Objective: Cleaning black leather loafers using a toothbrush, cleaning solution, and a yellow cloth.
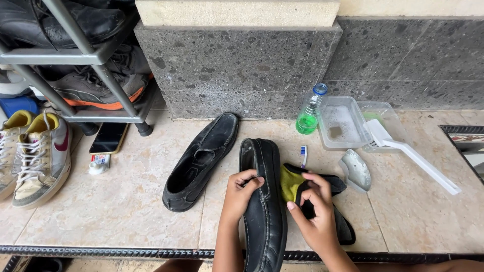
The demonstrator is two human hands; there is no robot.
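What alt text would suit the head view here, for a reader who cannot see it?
A person's left hand grips a black shoe on a tiled floor while the right hand holds a black and yellow cloth beside it. A second black shoe lies to the left; a toothbrush, bottle, tub and white brush sit behind.

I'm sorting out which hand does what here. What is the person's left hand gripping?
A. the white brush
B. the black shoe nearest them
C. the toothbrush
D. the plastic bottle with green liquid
B: the left hand is closed over the side of the black shoe nearest them, while the right hand holds a black and yellow cloth; the toothbrush, bottle and white brush lie untouched.
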